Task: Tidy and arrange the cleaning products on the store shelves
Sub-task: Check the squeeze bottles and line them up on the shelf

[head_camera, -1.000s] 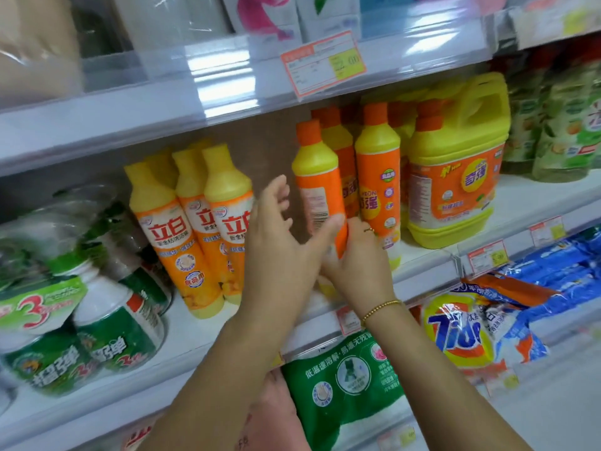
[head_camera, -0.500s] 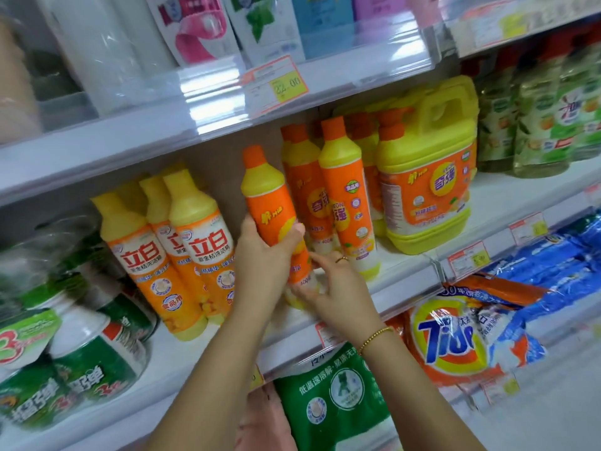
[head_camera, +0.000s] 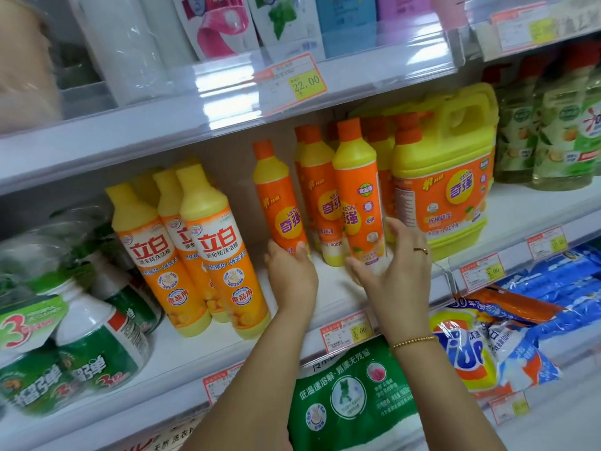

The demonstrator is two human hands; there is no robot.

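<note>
white shelf [head_camera: 533,206], orange bottles [head_camera: 320,203], yellow jug [head_camera: 445,177]

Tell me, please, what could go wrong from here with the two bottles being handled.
The left hand grips the leaning bottle only near its base, so it may topple onto the yellow-necked bottles beside it. The right hand holds the front bottle near the shelf edge; a nudge could drop it.
</note>
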